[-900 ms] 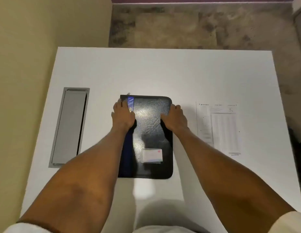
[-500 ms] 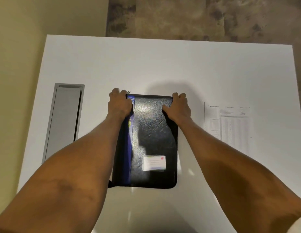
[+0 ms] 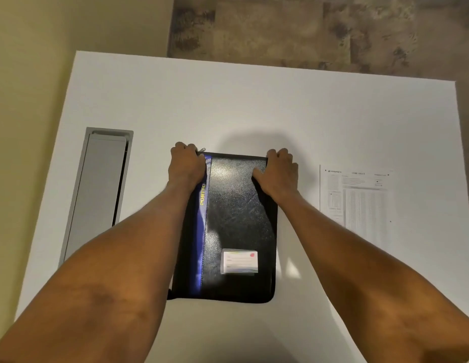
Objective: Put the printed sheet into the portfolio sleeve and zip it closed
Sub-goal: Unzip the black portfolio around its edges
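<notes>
Gripping the far corners of the black zip portfolio (image 3: 236, 226), both hands lay curled over its top edge; the left hand (image 3: 186, 166) closed on the corner by the blue spine strip, the right hand (image 3: 279, 171) closed on the opposite corner with its thumb flat on the cover; the portfolio lay shut on the white bench (image 3: 254, 108), long axis running away from the person; a metal zip pull (image 3: 202, 150) poked out just beside the left hand, so that hand seemed the nearer to start opening; the printed sheet (image 3: 356, 203) lay flat to the right, apart from the portfolio and nearer the right hand, its long axis parallel; yellow letters on the strip read "PORTFO", the rest hidden by the forearm; the card label (image 3: 240, 262) and the sheet's print were too small to read.
</notes>
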Tool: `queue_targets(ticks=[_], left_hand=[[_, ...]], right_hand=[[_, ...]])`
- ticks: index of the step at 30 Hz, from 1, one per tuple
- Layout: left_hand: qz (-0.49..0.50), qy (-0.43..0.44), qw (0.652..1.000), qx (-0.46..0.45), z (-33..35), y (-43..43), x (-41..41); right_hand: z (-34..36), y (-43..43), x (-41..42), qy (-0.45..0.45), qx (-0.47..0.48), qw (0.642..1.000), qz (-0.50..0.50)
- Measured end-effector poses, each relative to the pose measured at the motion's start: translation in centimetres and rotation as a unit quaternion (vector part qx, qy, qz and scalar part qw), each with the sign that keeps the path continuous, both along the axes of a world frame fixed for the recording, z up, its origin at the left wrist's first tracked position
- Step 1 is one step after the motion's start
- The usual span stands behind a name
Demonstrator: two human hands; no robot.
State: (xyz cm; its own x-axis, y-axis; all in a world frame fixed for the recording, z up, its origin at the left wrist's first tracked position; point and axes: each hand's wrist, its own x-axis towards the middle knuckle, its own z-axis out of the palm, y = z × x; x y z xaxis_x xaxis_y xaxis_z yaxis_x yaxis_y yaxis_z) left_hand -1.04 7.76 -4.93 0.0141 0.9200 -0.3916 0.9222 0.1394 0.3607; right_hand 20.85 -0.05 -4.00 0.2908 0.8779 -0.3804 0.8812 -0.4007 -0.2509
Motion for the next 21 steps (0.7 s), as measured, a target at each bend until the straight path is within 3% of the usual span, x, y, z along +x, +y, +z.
queue_targets(ticks=[4,9,15,18,21], left_hand=[[0.013,-0.019,1.0,-0.008,0.0,1.5,-0.2],[0.062,-0.08,0.995,-0.003,-0.3,2.0,-0.5],[0.081,-0.094,0.992,-0.004,-0.3,1.4,-0.4],[0.057,-0.029,0.998,0.01,0.0,1.3,-0.2],[0.088,-0.071,0.994,0.001,-0.2,1.3,0.1]], right_hand=[[0.1,3.7,-2.2,0.044,0.065,0.993,0.094],[-0.4,9.1,-5.5,0.134,0.048,0.969,0.2],[-2.8,12.1,-7.2,0.117,0.001,0.956,0.269],[-2.7,12.9,-7.1,0.123,-0.006,0.951,0.285],[-2.2,13.3,-7.0,0.111,-0.02,0.938,0.327]])
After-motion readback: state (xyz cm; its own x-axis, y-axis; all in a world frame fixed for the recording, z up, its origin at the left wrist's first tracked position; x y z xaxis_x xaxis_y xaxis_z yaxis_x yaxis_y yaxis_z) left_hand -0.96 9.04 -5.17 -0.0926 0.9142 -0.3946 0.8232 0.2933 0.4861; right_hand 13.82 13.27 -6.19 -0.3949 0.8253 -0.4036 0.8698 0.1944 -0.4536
